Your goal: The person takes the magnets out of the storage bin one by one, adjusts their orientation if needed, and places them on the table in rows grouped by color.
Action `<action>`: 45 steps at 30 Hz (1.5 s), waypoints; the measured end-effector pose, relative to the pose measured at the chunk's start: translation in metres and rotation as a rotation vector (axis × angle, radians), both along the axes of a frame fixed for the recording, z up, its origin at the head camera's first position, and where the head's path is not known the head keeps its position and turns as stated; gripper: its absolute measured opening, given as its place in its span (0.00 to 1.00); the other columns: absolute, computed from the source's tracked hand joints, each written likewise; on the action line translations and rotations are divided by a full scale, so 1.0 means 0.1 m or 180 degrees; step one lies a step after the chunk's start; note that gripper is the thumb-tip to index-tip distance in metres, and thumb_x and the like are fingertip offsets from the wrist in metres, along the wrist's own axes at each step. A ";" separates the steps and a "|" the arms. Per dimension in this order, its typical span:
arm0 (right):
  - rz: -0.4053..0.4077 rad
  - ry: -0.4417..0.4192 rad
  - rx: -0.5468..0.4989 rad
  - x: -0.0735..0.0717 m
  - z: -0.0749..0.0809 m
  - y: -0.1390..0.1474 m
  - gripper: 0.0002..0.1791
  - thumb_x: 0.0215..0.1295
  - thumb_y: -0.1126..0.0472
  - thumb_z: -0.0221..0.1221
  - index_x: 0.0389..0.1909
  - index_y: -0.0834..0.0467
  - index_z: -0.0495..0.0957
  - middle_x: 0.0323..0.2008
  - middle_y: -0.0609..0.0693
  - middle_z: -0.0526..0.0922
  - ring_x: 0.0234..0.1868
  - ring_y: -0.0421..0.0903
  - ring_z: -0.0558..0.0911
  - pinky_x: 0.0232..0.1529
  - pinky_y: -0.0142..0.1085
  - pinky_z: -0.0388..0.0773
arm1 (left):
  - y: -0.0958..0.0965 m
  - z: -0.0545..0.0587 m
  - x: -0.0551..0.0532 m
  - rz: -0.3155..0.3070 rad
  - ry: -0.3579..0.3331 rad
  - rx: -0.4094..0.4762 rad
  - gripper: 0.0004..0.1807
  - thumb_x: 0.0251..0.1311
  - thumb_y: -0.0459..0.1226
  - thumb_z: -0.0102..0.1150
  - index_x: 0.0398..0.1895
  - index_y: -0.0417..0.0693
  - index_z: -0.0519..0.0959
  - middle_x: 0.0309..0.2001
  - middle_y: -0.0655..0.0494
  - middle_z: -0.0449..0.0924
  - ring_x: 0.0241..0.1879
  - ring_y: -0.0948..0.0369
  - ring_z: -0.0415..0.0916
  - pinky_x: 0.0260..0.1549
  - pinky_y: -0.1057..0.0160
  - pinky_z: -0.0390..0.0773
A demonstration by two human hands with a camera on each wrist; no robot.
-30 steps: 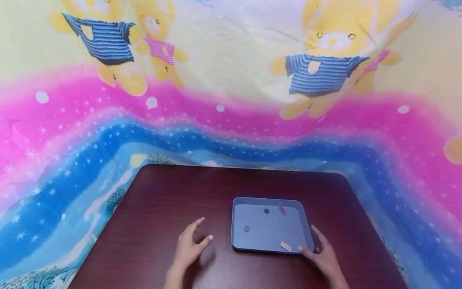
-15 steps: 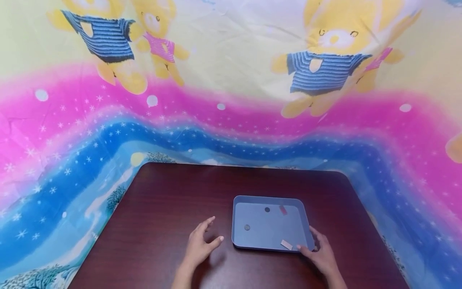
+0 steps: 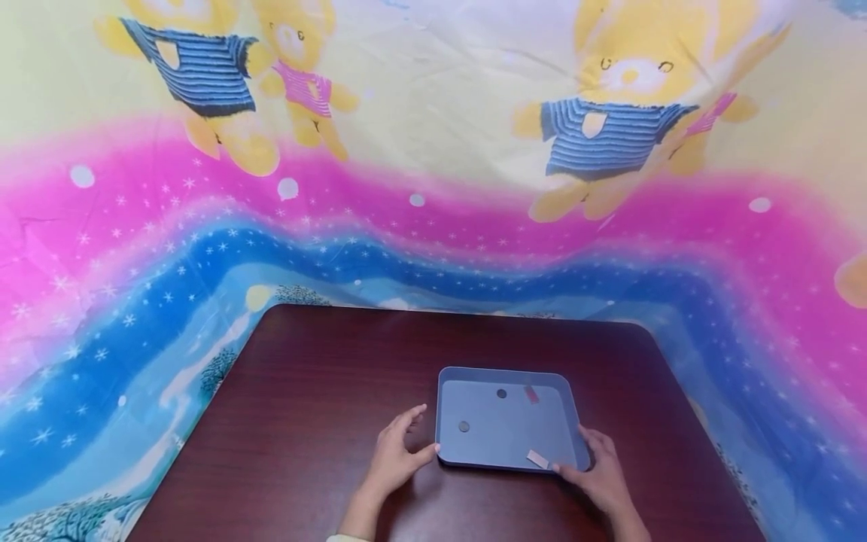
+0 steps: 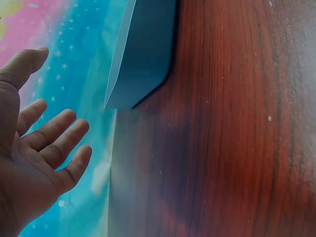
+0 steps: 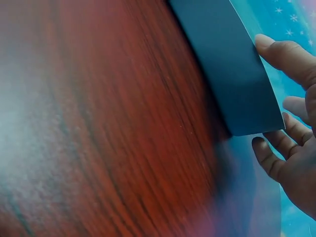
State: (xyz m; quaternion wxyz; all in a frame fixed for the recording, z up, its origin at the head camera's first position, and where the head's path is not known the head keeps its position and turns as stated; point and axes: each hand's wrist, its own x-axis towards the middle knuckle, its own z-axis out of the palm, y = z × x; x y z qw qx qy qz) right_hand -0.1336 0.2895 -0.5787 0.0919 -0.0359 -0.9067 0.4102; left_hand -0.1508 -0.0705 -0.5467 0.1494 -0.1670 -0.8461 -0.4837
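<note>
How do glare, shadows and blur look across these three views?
Head: softly lit, with diffuse shadows on the wood-grain tabletop, and the coin-like discs in the blue-gray tray too small to read clearly; left wrist: whitish glare at upper right, a blurry shadow below the tray's corner; right wrist: pale glare at the left edge, where the tabletop looks smeared.

Your head view is bright, with a soft shadow by your left hand [image 3: 395, 458]; your dimmer wrist views show whitish glare on the bench [image 5: 108, 123].
</note>
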 end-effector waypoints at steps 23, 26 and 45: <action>-0.0101 -0.0379 0.0054 0.00 -0.14 0.09 0.55 0.30 0.42 0.69 0.61 0.62 0.55 0.52 0.62 0.60 0.51 0.57 0.62 0.48 0.49 0.58 | 0.30 0.01 -0.16 -0.0369 -0.0293 -0.0122 0.34 0.40 0.49 0.64 0.54 0.53 0.66 0.40 0.59 0.73 0.37 0.55 0.73 0.35 0.61 0.71; -0.0152 -0.0445 0.0065 0.00 -0.15 0.09 0.56 0.29 0.40 0.68 0.60 0.61 0.56 0.52 0.61 0.61 0.50 0.57 0.64 0.47 0.49 0.61 | 0.31 0.00 -0.20 -0.0356 -0.0332 -0.0159 0.34 0.40 0.50 0.64 0.54 0.54 0.66 0.39 0.60 0.73 0.37 0.57 0.73 0.35 0.62 0.71; -0.0208 -0.0538 -0.0030 -0.01 -0.10 0.07 0.53 0.31 0.42 0.68 0.60 0.60 0.57 0.50 0.61 0.64 0.43 0.54 0.70 0.40 0.45 0.67 | 0.47 -0.05 -0.37 -0.0472 -0.0418 -0.0255 0.37 0.31 0.46 0.70 0.52 0.56 0.69 0.42 0.62 0.73 0.41 0.60 0.70 0.38 0.62 0.70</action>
